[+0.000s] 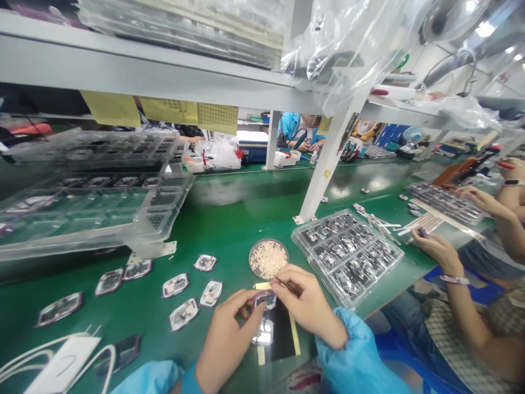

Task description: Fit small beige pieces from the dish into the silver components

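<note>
At the green desk [246, 219], my left hand [229, 334] has its fingers clamped on a small metal-framed part [266, 300], held just above a black mat [279, 334]. My right hand [307, 301] has its fingers pinched together on tweezers [287, 284], the tip at the part's edge. A round dish of pale bits [268, 258] sits just behind, with a clear tray of parts [346, 253] to its right. Another worker's hand [437, 249] rests at the far right.

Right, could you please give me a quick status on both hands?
Left hand holds small part. Right hand grips tweezers at it. Dish of bits just beyond.
</note>
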{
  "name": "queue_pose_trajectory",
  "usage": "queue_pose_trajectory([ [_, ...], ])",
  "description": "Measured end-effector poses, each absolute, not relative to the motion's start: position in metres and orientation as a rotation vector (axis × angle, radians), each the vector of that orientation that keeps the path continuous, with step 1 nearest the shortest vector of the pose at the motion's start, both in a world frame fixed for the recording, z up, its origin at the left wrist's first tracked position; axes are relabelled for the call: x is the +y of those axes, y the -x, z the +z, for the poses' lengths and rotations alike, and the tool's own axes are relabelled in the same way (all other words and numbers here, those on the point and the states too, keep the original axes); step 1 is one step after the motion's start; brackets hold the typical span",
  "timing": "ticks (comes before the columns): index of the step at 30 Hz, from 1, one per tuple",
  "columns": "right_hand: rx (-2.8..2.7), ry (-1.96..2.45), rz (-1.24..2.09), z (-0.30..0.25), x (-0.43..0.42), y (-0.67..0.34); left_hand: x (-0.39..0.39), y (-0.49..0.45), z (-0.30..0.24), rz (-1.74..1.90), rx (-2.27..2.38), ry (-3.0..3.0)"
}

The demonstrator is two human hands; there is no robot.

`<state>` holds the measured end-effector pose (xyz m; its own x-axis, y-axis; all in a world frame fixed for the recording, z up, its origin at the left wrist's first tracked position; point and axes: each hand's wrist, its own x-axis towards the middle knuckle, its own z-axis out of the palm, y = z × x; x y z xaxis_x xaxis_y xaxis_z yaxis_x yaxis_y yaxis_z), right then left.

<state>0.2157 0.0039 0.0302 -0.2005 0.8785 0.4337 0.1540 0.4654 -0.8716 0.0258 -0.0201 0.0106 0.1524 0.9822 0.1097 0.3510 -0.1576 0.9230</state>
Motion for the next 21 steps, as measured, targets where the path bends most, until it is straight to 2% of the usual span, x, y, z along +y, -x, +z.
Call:
queue_pose_trajectory([
  [8,-1.897,0.789,0.742,0.026,0.004,-0.226,-0.020,-0.027,0.011,1.033,1.303,-1.740],
  [16,-2.076,0.921,0.627,0.026,-0.004,-0.228,-0.018,-0.028,0.010,1.055,1.342,-1.732],
  [21,-2.054,0.853,0.730,0.030,0.001,-0.225,-0.016,-0.026,0.009,1.022,1.403,-1.670],
])
